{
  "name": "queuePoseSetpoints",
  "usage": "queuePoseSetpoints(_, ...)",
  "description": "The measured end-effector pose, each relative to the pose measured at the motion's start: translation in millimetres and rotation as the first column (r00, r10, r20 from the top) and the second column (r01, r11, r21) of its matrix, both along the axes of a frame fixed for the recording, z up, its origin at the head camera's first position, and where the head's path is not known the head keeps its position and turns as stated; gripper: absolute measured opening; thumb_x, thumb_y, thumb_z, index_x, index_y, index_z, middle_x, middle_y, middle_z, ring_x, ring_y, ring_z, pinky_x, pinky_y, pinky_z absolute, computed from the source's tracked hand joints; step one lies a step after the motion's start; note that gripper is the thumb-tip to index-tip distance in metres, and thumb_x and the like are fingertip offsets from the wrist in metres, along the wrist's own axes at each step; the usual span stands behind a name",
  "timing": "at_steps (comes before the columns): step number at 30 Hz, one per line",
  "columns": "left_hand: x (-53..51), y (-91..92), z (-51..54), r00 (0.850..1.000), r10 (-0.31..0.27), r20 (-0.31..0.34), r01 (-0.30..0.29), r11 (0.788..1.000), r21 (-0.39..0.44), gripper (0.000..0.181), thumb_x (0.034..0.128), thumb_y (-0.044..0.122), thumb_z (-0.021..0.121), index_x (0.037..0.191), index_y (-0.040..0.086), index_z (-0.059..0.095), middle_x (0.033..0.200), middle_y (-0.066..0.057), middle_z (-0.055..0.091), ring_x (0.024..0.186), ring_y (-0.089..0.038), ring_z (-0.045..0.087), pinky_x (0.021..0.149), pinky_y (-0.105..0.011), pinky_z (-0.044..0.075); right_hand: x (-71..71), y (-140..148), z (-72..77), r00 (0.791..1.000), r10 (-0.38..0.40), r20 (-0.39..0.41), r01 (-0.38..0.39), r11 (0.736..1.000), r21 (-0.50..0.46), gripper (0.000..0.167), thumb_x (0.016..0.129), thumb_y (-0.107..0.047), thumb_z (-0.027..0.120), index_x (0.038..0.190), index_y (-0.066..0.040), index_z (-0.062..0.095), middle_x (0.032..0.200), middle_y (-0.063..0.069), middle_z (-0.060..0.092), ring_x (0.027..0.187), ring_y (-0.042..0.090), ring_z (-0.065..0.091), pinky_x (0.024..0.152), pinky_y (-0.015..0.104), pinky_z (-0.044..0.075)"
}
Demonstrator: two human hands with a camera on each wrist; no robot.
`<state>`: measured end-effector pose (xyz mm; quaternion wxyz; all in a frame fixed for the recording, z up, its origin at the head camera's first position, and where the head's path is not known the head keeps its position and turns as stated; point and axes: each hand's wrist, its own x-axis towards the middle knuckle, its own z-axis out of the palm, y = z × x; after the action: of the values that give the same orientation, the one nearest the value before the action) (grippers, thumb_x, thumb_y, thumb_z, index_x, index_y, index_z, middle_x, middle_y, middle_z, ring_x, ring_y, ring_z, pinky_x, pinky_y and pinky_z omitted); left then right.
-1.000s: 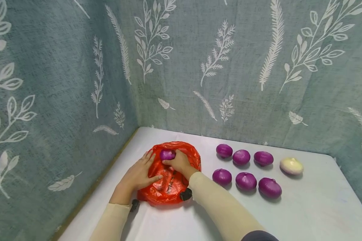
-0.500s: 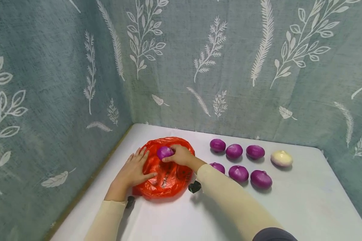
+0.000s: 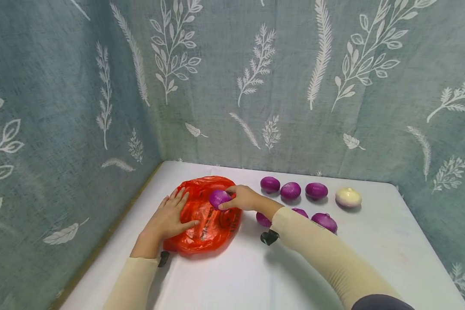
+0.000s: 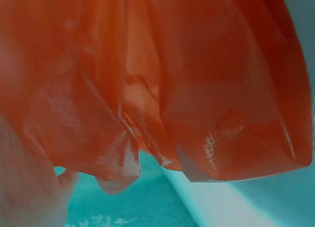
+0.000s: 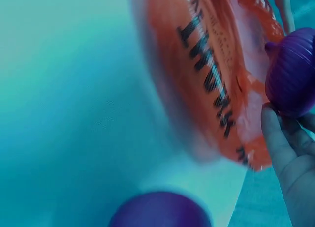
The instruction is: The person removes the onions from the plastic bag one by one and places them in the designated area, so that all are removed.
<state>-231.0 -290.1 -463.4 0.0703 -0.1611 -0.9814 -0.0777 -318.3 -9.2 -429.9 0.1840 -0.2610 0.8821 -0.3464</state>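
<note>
A purple onion (image 3: 219,199) is gripped between the thumb and fingers of my right hand (image 3: 243,199), over the right part of a red plastic bag (image 3: 201,241). In the right wrist view the same onion (image 5: 293,72) shows near the bag's printed side (image 5: 197,89). My left hand (image 3: 169,219) rests on the bag's left side with fingers spread and straight. The left wrist view is mostly filled by the bag's red plastic (image 4: 211,89), with part of the hand at its lower left.
Right of the bag, two rows of purple onions (image 3: 290,190) stand on the white table (image 3: 232,280), the front row partly behind my right sleeve. A pale onion (image 3: 348,197) sits at the right end. Patterned cloth (image 3: 217,77) walls the back and left.
My right hand has lifted the purple onion out of the bag's middle and moved it rightward. The left hand stays on the bag. The head view has turned slightly right.
</note>
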Motion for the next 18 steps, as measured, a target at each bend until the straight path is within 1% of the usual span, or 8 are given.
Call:
queuePoseSetpoints(4, 2.4, 1.8, -1.6, 1.0, -0.009, -0.011, 0.009, 1.0, -0.012, 0.103, 0.0825, 0.071, 0.057, 0.152, 0.0, 0.028, 0.159, -0.017, 0.018, 0.146, -0.037, 0.009, 0.114, -0.057, 0.012, 4.7, 24, 1.3, 1.0, -0.006, -0.003, 0.006, 1.0, -0.013, 0.079, 0.077, -0.051, 0.078, 0.141, -0.012, 0.051, 0.134, 0.005, 0.057, 0.121, 0.026, 0.054, 0.097, 0.044, 0.047)
queuePoseSetpoints(7, 2.6, 2.5, -4.3, 1.0, -0.015, -0.012, 0.015, 1.0, -0.018, 0.103, 0.0827, 0.071, 0.056, 0.151, 0.0, 0.029, 0.159, -0.017, 0.018, 0.146, -0.037, 0.01, 0.114, -0.057, 0.013, 9.8, 41, 3.2, 1.0, -0.03, 0.01, 0.03, 0.999, -0.044, 0.077, 0.077, -0.051, 0.079, 0.139, -0.014, 0.053, 0.131, 0.004, 0.059, 0.115, 0.024, 0.058, 0.093, 0.043, 0.05)
queuePoseSetpoints(11, 3.4, 1.6, -6.0, 1.0, -0.007, -0.02, 0.007, 1.0, -0.011, 0.103, 0.082, 0.073, 0.055, 0.15, -0.001, 0.032, 0.159, -0.018, 0.02, 0.146, -0.038, 0.011, 0.113, -0.058, 0.014, 17.8, 58, 9.7, 1.0, -0.031, 0.008, 0.031, 0.995, -0.091, 0.073, 0.078, -0.05, 0.078, 0.138, -0.015, 0.055, 0.128, 0.003, 0.06, 0.11, 0.022, 0.061, 0.091, 0.043, 0.051)
queuePoseSetpoints(15, 2.8, 1.1, -4.2, 1.0, -0.005, -0.027, 0.004, 1.0, -0.008, 0.104, 0.082, 0.075, 0.053, 0.151, 0.0, 0.032, 0.159, -0.017, 0.02, 0.146, -0.037, 0.011, 0.113, -0.058, 0.014, 24.3, 70, 18.9, 0.999, -0.046, 0.001, 0.046, 0.992, -0.118, 0.077, 0.077, -0.049, 0.079, 0.14, -0.016, 0.051, 0.129, 0.004, 0.06, 0.112, 0.023, 0.061, 0.091, 0.045, 0.052)
queuePoseSetpoints(18, 2.5, 1.1, -1.7, 1.0, -0.011, -0.026, 0.011, 1.0, -0.005, 0.104, 0.082, 0.074, 0.054, 0.151, 0.0, 0.031, 0.159, -0.017, 0.021, 0.146, -0.037, 0.012, 0.113, -0.058, 0.014, 27.5, 82, 24.7, 0.997, -0.071, 0.021, 0.073, 0.987, -0.142, 0.081, 0.076, -0.048, 0.081, 0.143, -0.017, 0.048, 0.131, 0.006, 0.059, 0.116, 0.027, 0.058, 0.092, 0.048, 0.05)
